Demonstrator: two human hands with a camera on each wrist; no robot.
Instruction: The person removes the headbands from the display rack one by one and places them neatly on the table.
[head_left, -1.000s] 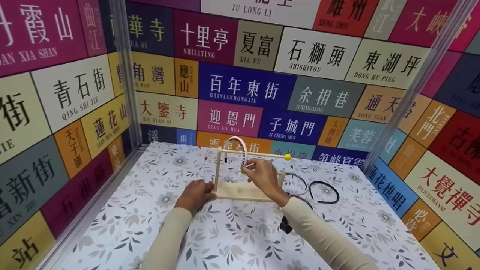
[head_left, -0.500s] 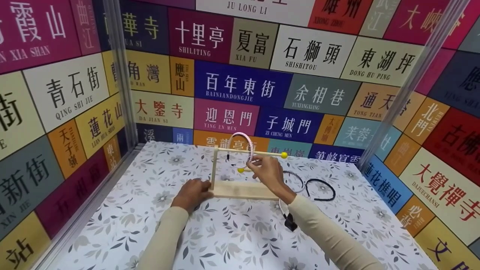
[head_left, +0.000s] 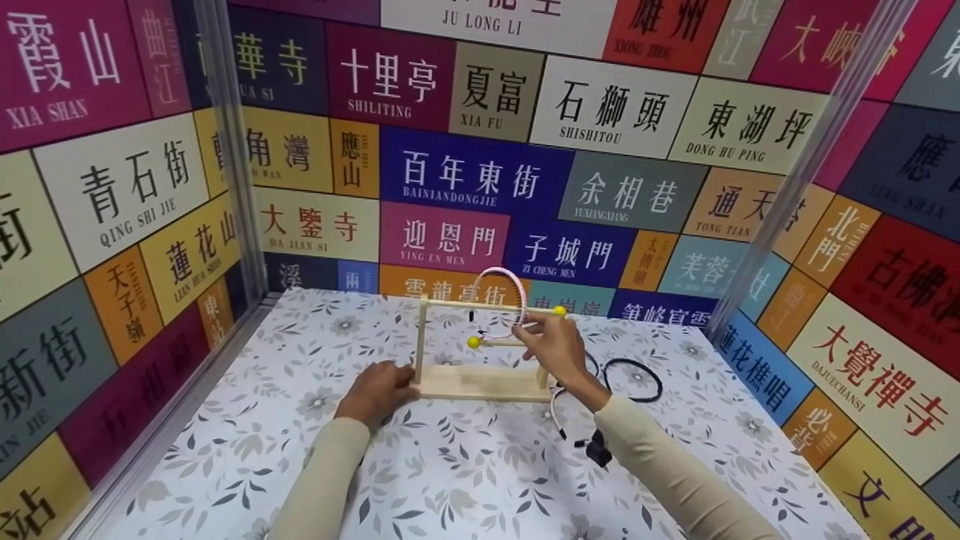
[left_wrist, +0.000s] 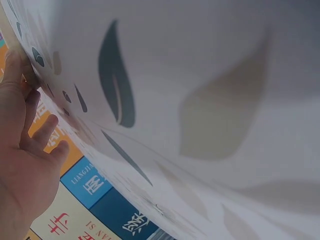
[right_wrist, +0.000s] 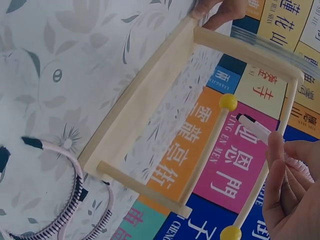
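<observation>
A light wooden rack stands on the table, with two horizontal rods that end in yellow balls. My right hand pinches a pale pink headband near one end. Its arch loops over the upper rod, and its black-tipped other end hangs on the far side. In the right wrist view, the lower rod's yellow ball is close to the headband's black tip. My left hand holds the left end of the rack's base, thumb and forefinger at the wood, as the left wrist view shows.
To the right of the rack lie a black headband and pale headbands with dark teeth, partly hidden by my right arm in the head view. A small black object lies by my right forearm. Patterned walls stand behind the table.
My right hand has moved the pink headband rightward along the upper rod, toward its yellow ball. My left hand stays at the rack's base. The head view has shifted slightly.
</observation>
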